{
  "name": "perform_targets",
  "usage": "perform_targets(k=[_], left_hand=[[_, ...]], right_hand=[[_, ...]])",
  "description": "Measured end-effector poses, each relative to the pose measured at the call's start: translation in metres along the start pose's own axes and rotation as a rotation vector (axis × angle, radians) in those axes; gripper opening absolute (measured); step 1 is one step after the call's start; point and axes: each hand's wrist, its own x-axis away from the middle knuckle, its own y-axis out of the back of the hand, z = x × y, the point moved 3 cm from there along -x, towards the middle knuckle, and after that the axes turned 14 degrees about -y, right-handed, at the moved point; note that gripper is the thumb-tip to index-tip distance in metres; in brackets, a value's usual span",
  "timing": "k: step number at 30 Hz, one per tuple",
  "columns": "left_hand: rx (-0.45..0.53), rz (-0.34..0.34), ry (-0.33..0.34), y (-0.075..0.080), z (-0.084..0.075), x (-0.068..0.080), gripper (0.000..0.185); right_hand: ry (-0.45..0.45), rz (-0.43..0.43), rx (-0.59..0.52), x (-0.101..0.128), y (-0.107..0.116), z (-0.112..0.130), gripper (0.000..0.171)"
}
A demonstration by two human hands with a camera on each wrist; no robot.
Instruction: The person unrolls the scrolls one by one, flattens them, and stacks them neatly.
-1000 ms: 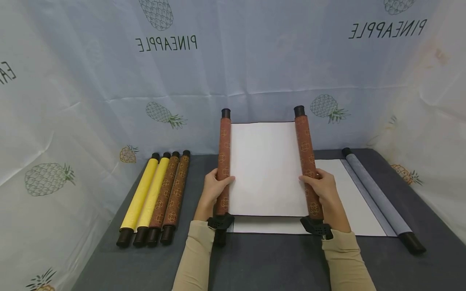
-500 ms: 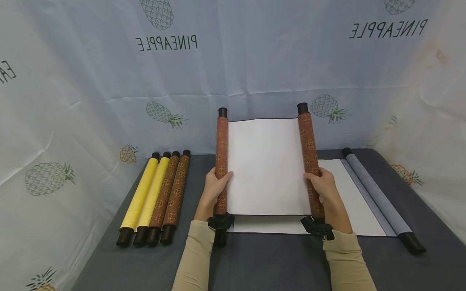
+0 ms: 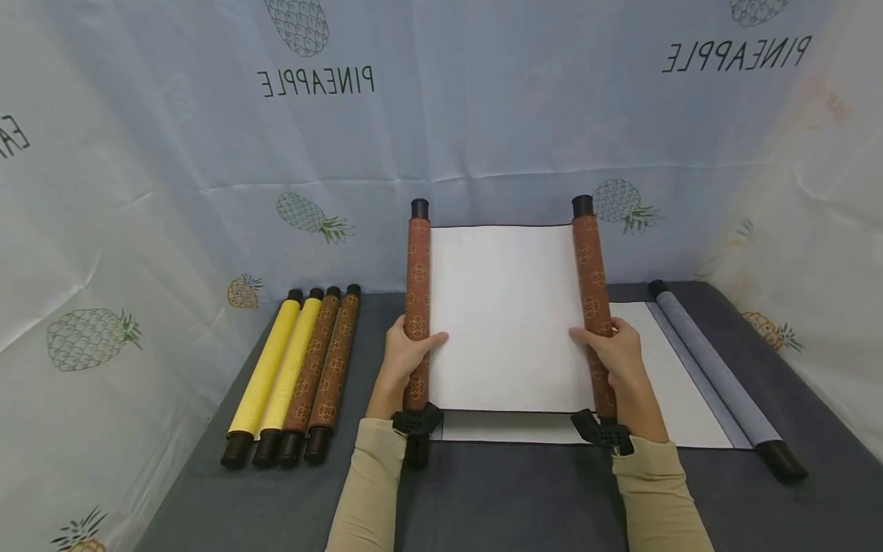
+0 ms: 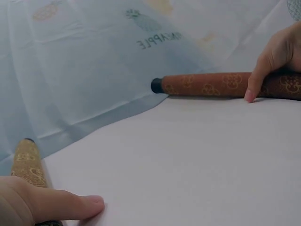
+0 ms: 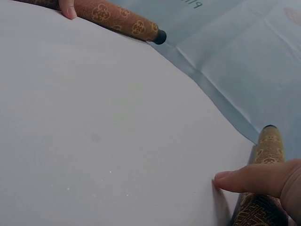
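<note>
I hold a brown patterned scroll up off the table, partly unrolled, its white sheet (image 3: 507,314) facing me. My left hand (image 3: 407,354) grips the left roller (image 3: 417,299), thumb lying on the paper. My right hand (image 3: 614,354) grips the right roller (image 3: 592,291), thumb also on the sheet. In the left wrist view my left thumb (image 4: 70,206) rests on the white sheet (image 4: 178,160), with the far roller (image 4: 207,84) and the other hand beyond. The right wrist view shows my right thumb (image 5: 244,181) on the paper (image 5: 94,132) beside its roller (image 5: 263,160).
Two yellow (image 3: 272,368) and two brown rolled scrolls (image 3: 324,368) lie side by side at the table's left. Another scroll lies unrolled flat on the grey table (image 3: 510,498), its white paper (image 3: 679,399) ending in a grey-blue roll (image 3: 717,376) at the right. Pineapple-print cloth (image 3: 207,138) walls the space.
Both hands have drawn the rollers further apart, left roller leftward and right roller rightward, so more white sheet shows between them.
</note>
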Motion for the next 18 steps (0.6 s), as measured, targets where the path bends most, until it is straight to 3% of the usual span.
perform_targets(k=[8,18], left_hand=[[-0.016,0.019,0.047,0.0023,-0.0024,-0.0002,0.063],[0.033,0.031,0.072,0.0065,-0.0028,0.001,0.05]], right_hand=[[0.003,-0.027,-0.009,-0.0027,0.0039,-0.0021,0.08],[0.016,-0.031,0.033,-0.0055,0.0095,-0.0037,0.07]])
